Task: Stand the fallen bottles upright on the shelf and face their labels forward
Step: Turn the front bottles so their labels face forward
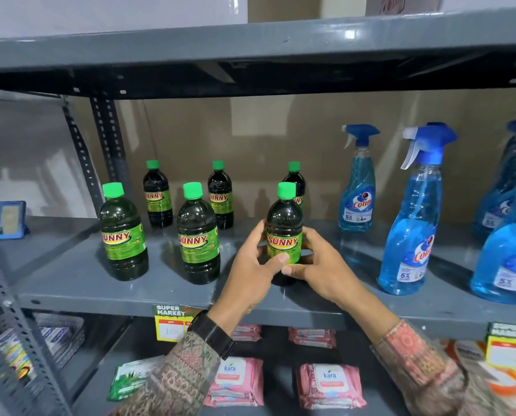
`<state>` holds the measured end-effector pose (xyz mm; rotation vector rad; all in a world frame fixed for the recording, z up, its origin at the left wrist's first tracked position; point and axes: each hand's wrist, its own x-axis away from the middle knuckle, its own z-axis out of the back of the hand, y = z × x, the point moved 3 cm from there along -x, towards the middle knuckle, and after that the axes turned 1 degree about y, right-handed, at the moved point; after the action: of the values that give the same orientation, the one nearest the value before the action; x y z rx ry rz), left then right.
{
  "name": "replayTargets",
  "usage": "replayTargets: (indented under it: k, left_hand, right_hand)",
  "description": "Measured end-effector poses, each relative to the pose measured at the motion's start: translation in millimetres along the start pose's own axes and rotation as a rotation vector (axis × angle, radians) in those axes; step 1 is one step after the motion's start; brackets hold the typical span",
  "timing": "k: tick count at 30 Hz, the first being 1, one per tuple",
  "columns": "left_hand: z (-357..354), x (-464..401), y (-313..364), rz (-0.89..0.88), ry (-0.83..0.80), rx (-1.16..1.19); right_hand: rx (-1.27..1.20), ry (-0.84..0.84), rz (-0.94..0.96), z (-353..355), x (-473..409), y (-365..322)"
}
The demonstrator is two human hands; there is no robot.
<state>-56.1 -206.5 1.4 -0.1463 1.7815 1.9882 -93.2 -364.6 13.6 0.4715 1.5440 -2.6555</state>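
Several dark green SUNNY bottles with green caps stand upright on the grey metal shelf (106, 292). The front right bottle (284, 226) stands near the shelf's front edge, its label facing me. My left hand (250, 271) wraps its left side and my right hand (316, 265) its right side, both thumbs across the lower label. Two more front bottles, one at the far left (123, 235) and one in the middle (198, 235), show their labels forward. Three bottles stand in the back row: left (157, 196), middle (220, 196), and right (295, 181), partly hidden behind the held one.
Blue Colin spray bottles (357, 187) (412, 223) stand upright to the right on the same shelf. A small blue frame (9, 219) sits at the far left. The lower shelf holds pink wipe packs (330, 385). A yellow price tag (169, 322) hangs on the shelf edge.
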Motion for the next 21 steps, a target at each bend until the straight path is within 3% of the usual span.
replayTargets:
  k: [4, 9, 11, 15, 18, 21]
  left_hand:
    - [10, 12, 5, 0.039, 0.009, 0.016]
    - [61, 52, 1, -0.002, -0.036, -0.015]
    - [101, 65, -2, -0.038, 0.021, -0.007]
    - [199, 76, -6, -0.096, 0.304, -0.014]
    - [259, 66, -18, -0.112, 0.505, -0.030]
    - [290, 45, -29, -0.059, 0.445, -0.026]
  right_hand:
    - [0.014, 0.087, -0.026, -4, 12, 2]
    - [0.042, 0.518, 0.085, -21, 52, -3]
    - [0.000, 0.587, 0.177, -43, 68, -16]
    - [-0.056, 0.421, 0.333, -118, 74, -67]
    - [-0.132, 0.208, 0.320, -176, 52, -102]
    - [-0.140, 0.107, 0.263, -222, 18, -124]
